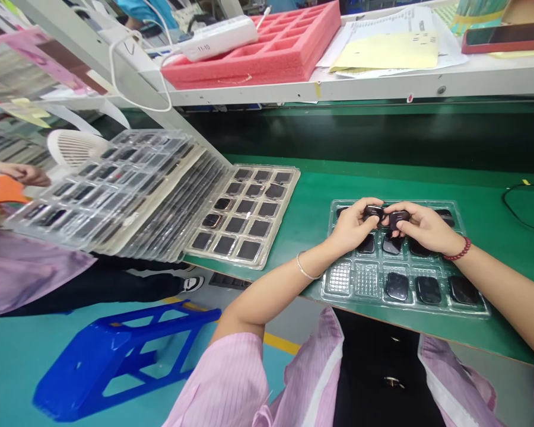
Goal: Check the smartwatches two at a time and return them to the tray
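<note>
A clear plastic tray (338,283) with square pockets lies on the green bench in front of me. Several pockets hold dark glossy watch bodies (397,286); two front left pockets stand bare. My left hand (352,225) pinches one small black watch body (374,212) over the tray's back row. Close beside it, my right hand (420,228) grips a second black watch body (399,218). The two pieces nearly touch between my hands.
To the left, a fanned stack of clear trays (129,196) filled with dark square parts leans on the bench edge, one tray (244,213) flat. Another person's hands (24,174) work at far left. A blue stool (115,356) stands on the floor. A pink foam tray (285,47) sits on the shelf.
</note>
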Tool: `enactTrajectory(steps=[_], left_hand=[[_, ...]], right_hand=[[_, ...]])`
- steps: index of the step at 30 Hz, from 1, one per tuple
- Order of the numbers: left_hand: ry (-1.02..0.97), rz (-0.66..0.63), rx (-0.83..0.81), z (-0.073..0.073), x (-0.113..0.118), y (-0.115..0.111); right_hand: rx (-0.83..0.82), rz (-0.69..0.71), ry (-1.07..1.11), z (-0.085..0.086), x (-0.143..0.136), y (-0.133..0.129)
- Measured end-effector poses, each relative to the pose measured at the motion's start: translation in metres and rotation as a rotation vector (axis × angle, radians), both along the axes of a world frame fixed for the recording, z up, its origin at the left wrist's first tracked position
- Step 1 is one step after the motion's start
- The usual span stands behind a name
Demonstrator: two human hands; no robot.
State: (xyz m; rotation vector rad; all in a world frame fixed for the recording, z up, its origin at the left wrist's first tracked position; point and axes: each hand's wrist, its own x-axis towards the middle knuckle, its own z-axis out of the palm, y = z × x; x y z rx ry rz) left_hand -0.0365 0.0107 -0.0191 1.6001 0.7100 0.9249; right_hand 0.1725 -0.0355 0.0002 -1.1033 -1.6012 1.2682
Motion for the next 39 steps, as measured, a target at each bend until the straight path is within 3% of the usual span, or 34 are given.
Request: enactTrajectory(steps=[8, 21, 27, 34, 39], left_hand=[[0.092, 0.038, -0.027, 0.002, 0.001, -0.001], [0.068, 0.025, -0.021, -0.001, 0.000, -0.001], [-0.052, -0.027, -0.130, 0.000, 0.000, 0.006], [-0.032, -0.044, -0.141, 0.006, -0.001, 0.006], [0.009, -0.081, -0.148, 0.012, 0.000, 0.002]], right_hand=[[0.031, 0.019, -0.013, -0.001, 0.001, 0.000], [0.027, 0.012, -0.032, -0.003, 0.000, 0.000], [-0.007, -0.088, 0.051, -0.004, 0.003, 0.003], [-0.165, -0.147, 0.180, -0.004, 0.012, 0.006], [-0.193, -0.223, 0.051, -0.006, 0.019, 0.008]])
